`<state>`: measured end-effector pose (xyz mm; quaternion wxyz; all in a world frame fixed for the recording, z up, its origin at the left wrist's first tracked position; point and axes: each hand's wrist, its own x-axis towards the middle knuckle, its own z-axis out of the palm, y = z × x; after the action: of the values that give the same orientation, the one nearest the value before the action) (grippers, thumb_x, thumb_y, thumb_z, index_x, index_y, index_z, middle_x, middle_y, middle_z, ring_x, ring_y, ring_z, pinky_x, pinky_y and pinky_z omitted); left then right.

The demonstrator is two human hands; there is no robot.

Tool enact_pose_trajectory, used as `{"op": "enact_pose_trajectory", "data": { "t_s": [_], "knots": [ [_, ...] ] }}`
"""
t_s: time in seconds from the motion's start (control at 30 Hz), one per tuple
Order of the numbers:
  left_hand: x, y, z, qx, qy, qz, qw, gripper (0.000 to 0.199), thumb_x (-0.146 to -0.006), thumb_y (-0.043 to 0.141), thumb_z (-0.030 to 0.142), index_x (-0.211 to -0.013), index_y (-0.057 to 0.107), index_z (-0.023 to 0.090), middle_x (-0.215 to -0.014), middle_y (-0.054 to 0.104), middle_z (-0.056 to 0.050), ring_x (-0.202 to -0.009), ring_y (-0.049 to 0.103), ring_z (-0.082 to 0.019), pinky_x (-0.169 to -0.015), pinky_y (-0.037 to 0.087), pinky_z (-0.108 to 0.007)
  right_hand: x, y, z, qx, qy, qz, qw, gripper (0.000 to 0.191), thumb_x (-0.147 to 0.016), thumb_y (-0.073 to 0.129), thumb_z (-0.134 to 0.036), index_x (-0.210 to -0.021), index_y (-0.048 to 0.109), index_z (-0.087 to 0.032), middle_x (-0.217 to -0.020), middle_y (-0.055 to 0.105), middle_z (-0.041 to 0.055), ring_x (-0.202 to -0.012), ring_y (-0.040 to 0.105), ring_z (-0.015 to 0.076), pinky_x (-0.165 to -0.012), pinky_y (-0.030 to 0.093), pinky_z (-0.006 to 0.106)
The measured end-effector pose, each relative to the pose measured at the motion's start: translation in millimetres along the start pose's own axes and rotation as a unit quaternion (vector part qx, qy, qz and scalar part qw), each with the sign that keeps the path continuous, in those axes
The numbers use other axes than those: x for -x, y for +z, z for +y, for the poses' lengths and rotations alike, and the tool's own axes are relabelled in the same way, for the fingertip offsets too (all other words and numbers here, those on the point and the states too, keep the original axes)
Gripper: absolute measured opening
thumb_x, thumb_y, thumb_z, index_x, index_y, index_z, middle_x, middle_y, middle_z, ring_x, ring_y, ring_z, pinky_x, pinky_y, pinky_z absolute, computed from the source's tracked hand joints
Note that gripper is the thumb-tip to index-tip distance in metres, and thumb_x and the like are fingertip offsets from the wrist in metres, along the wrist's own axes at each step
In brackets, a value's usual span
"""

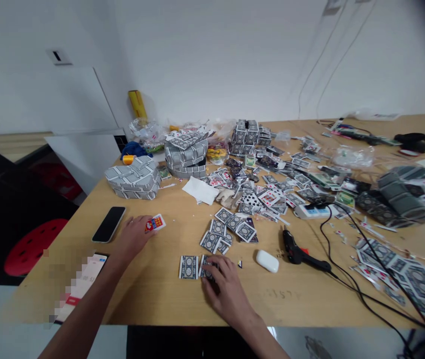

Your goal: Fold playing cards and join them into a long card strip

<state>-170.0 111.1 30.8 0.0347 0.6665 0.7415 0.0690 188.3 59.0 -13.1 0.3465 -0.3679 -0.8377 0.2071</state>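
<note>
My left hand (134, 237) is closed at the fingertips on a small red card (157, 223) with blue and yellow print, over the left part of the table. My right hand (226, 286) lies near the front edge, fingers bent over a grey-patterned playing card (204, 267) that they partly cover. Just left of it, a second patterned playing card (189, 267) lies flat. Beyond the right hand is a loose group of folded playing cards (217, 228), back side up. My right thumb is only partly seen.
A phone (108, 224) and a second lit phone (81, 284) lie left. White earbud case (267, 261), black glue gun (298, 252) with cable, and power strip (313, 211) are right. Card-covered boxes (134, 178) and scattered cards (249, 199) fill the back.
</note>
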Motion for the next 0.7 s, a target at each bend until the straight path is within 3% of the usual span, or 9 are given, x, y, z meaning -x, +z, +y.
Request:
{"op": "enact_pose_trajectory", "data": {
  "t_s": [0.37,0.7],
  "knots": [
    [-2.2,-5.8,3.7,0.02,0.01,0.029,0.999,0.038,-0.088,0.073,0.033,-0.124,0.071,0.02,-0.127,0.076,-0.013,-0.119,0.069,-0.034,-0.108,0.045,-0.046,0.4,0.9,1.4,-0.003,-0.003,0.003,1.0,0.035,-0.094,0.063,-0.01,-0.125,0.064,-0.025,-0.126,0.065,0.0122,-0.122,0.06,0.0319,-0.104,0.054,0.053],
    [2.4,-17.5,8.5,0.082,-0.009,0.08,0.993,0.038,-0.083,0.072,0.028,-0.12,0.072,0.022,-0.129,0.073,-0.013,-0.123,0.064,-0.036,-0.109,0.045,-0.049,-0.1,-0.4,0.1,-0.001,-0.006,-0.002,1.0,0.031,-0.097,0.061,-0.013,-0.125,0.063,-0.026,-0.125,0.065,0.0121,-0.121,0.06,0.0326,-0.101,0.054,0.054]
  ]
}}
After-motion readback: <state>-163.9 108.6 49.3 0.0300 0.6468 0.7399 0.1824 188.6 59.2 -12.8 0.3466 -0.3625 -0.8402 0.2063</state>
